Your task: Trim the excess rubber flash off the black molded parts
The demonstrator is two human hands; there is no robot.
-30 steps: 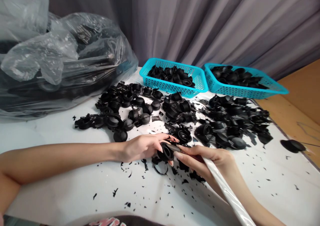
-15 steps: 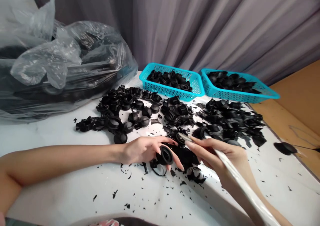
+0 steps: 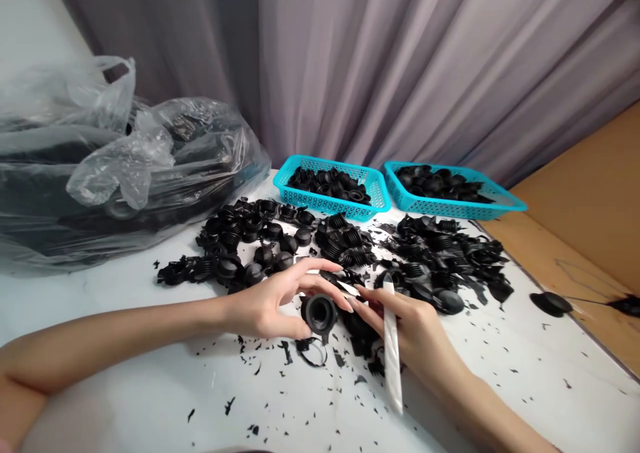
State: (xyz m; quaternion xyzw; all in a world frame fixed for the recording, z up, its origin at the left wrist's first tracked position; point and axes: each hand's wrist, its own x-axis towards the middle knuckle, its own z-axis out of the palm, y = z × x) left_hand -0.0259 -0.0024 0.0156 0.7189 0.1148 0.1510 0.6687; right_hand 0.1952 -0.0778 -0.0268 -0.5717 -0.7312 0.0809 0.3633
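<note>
My left hand (image 3: pixel 280 301) is curved around a round black rubber part (image 3: pixel 320 314), its thumb at the left edge and its fingers above. The part's ringed opening faces me, and a small tab hangs below it. Close by on the right, my right hand (image 3: pixel 400 316) grips a slim tool with a pale pointed metal tip (image 3: pixel 347 287) and a long white wrapped handle (image 3: pixel 393 366). The tip is beside my left fingertips. A thin black ring (image 3: pixel 313 356) lies on the table under the part. How the tip joins the handle is hidden by my right fingers.
Heaps of ribbed black rubber parts (image 3: pixel 445 256) spread across the white table (image 3: pixel 150 386), with black scraps around. Two blue baskets (image 3: pixel 333 207) of black parts stand behind. A large clear plastic bag (image 3: pixel 165 199) fills the left. A black disc (image 3: pixel 550 304) with a cable sits at the right edge.
The view has tilted up. The black part has turned its opening towards me, and my left fingers have shifted above it. The tool's white handle has swung from slanting right to nearly upright.
</note>
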